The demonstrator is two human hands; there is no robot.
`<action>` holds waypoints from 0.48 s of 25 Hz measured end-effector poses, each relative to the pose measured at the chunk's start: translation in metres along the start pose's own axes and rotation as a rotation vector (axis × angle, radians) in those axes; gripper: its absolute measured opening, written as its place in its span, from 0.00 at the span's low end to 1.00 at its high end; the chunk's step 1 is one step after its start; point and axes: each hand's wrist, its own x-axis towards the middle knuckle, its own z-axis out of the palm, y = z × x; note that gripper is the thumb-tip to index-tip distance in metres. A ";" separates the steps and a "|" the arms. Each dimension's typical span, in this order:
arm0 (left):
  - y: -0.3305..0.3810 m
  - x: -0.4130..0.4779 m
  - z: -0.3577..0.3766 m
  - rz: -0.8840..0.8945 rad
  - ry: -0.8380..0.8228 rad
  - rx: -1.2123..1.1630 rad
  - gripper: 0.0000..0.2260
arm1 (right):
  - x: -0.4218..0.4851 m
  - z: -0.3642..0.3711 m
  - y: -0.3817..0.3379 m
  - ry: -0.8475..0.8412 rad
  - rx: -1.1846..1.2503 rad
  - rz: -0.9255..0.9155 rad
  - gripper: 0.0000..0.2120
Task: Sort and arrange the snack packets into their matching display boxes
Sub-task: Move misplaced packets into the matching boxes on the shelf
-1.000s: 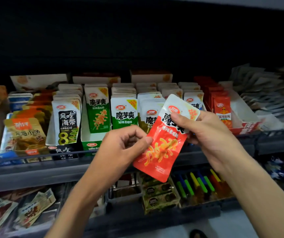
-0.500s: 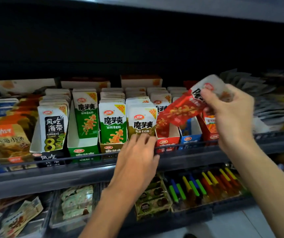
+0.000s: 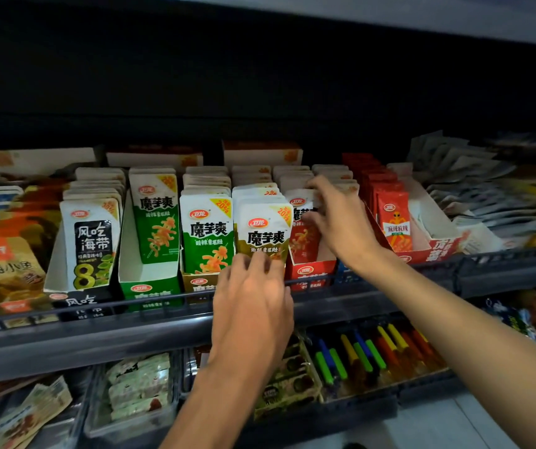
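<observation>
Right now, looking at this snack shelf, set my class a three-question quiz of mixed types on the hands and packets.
1. True or false: the right hand is at the red packet in the red display box.
2. Which packet do the left hand's fingertips reach: A) black seaweed packet, B) olive packet, C) narrow red stick packet?
3. Fill in: the olive packet's corner badge reads ___ percent.

Key: 1 true; 2 B; 3 20.

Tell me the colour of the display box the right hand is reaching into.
Red, with white lettering on its front; the box shows in the head view, the only one.
</observation>
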 end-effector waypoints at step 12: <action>-0.013 0.000 -0.007 0.056 -0.031 -0.046 0.13 | -0.006 0.028 0.001 -0.071 -0.159 -0.020 0.48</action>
